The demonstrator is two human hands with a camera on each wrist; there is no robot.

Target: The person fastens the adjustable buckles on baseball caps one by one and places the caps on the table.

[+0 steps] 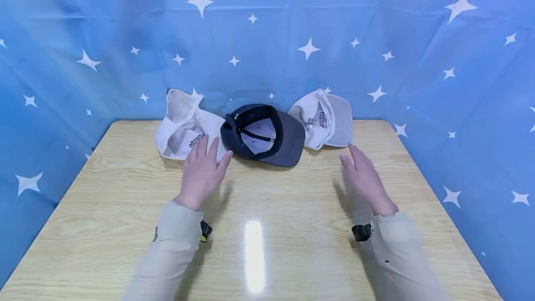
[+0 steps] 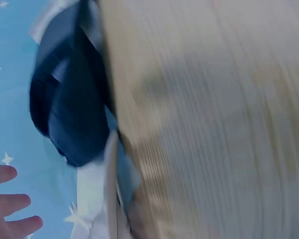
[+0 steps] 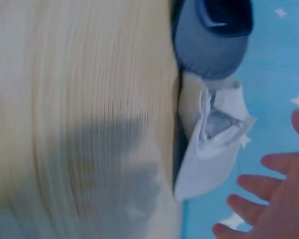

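Three baseball caps lie in a row at the table's far edge. On the left is a white cap (image 1: 175,129), turned so its inside shows. The middle one is a dark navy cap (image 1: 288,138), open side up with its brim to the right, overlapping the white cap's brim. At the right sits another white cap (image 1: 340,117) with its brim to the right. My left hand (image 1: 200,171) hovers in front of the left white cap, fingers spread and holding nothing. My right hand (image 1: 368,180) is held in front of the right cap, fingers extended and holding nothing.
The caps rest on a light wood-grain table (image 1: 292,208). A blue cloth backdrop (image 1: 267,36) with white stars stands behind it and along both sides. Small black wrist devices, such as the right one (image 1: 362,232), sit at both sleeves.
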